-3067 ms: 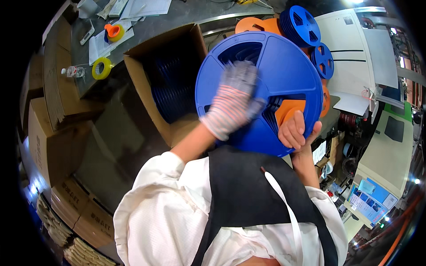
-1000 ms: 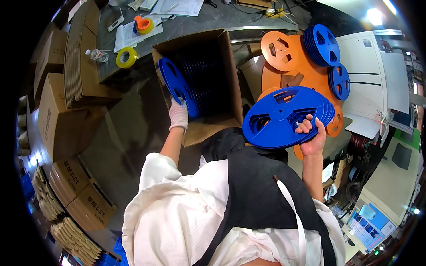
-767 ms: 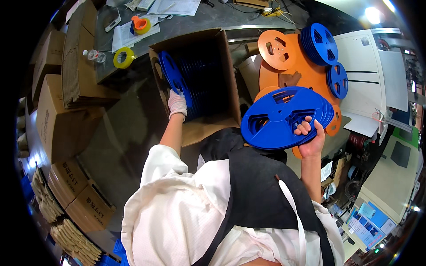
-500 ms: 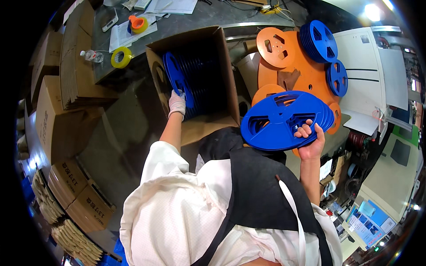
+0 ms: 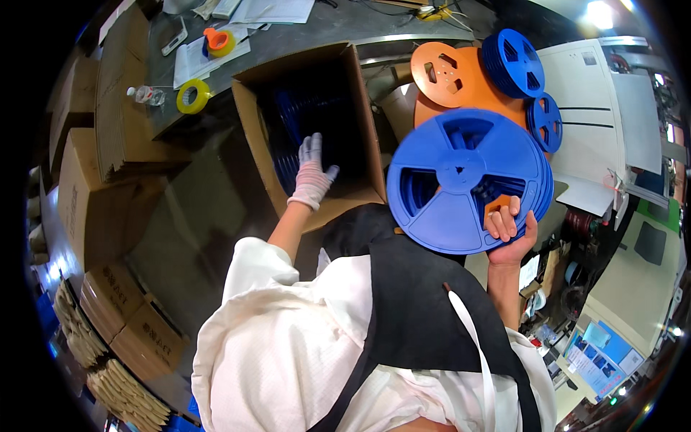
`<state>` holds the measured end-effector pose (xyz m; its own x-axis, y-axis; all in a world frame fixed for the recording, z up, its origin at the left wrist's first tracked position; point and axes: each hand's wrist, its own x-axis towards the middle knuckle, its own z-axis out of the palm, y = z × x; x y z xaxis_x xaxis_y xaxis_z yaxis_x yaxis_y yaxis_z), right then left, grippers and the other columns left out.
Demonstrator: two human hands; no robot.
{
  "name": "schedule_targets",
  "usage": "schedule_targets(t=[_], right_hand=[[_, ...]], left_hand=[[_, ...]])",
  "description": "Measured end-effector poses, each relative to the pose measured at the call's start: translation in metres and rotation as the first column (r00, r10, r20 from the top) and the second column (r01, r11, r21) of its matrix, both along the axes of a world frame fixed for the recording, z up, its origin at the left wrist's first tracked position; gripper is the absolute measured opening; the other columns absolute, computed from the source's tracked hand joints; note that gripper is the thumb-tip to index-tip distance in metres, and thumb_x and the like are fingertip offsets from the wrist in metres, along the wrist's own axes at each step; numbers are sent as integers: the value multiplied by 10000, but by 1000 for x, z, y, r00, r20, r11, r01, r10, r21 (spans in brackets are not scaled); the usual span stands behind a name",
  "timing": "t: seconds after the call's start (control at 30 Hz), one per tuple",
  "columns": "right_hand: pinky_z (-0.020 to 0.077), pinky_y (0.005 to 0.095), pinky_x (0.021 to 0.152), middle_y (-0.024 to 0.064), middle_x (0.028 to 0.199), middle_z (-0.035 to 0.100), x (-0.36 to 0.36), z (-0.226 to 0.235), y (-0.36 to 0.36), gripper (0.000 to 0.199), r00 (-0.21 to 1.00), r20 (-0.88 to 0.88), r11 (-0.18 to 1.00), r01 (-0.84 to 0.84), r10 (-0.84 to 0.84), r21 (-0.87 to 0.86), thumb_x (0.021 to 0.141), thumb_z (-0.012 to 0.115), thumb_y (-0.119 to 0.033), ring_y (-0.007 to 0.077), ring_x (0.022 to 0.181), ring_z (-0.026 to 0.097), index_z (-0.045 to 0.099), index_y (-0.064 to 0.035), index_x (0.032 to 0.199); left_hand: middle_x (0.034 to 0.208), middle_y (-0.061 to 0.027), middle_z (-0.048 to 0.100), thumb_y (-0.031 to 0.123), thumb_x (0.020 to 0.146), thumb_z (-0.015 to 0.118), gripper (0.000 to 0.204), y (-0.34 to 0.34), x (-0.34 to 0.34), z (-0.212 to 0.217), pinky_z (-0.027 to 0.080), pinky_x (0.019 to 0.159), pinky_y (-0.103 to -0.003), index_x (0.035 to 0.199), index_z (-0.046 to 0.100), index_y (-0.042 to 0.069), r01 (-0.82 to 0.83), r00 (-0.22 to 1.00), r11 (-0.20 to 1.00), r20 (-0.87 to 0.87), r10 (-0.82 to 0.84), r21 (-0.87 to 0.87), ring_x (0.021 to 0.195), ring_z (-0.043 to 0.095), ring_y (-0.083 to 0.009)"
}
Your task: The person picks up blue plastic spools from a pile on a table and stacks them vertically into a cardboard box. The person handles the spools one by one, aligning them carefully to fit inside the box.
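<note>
My right hand (image 5: 509,232) grips a stack of large blue plastic reels (image 5: 432,216) by the lower right rim, its fingers hooked through a cut-out of the front reel. The stack is held up in front of an orange surface, faces turned toward me. My left hand (image 5: 312,175), in a pale glove, is at the mouth of an open cardboard box (image 5: 368,119). Its fingers stretch out with nothing between them. More blue reels (image 5: 285,122) stand on edge inside the box along its left side. The dark interior hides how far they reach.
Behind the held stack are an orange reel (image 5: 440,75) and two groups of smaller blue reels (image 5: 515,63). The grey table (image 5: 288,32) carries papers, yellow tape (image 5: 193,96) and a plastic bottle (image 5: 146,95). Flattened cartons (image 5: 124,101) and closed boxes (image 5: 101,201) line the left.
My left hand has let go of the blue reel in the box and opened, moving right. The reels there lean deeper in. My right hand has tilted its stack more upright.
</note>
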<state>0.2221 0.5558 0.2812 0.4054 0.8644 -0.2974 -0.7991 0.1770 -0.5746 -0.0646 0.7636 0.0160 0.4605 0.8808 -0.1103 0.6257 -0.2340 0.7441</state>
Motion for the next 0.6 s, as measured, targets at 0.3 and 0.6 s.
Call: schedule_targets(t=[0.3,0.6], right_hand=[[340,244,465,-49,503,419,6,5,13,403,958,-44,931,-264,284,250,923,572,-466,69,415,402,472,-81,860],[335,246,485,-44,546,400,7,6,28,470,963,-35,947,-256,267,192,919,557,-525,70,445,393,493,-59,936]], left_hand=[[1293,-119,507,106,657,646,402,-4,48,142,361,1063,-553,1054,595,136,618,624,431,-77,-778,657,1246,456,-336],[1284,-166,544,160,793,629,181,-5,29,149,378,1063,-543,939,588,63,646,705,524,-172,-688,555,1224,480,-425]])
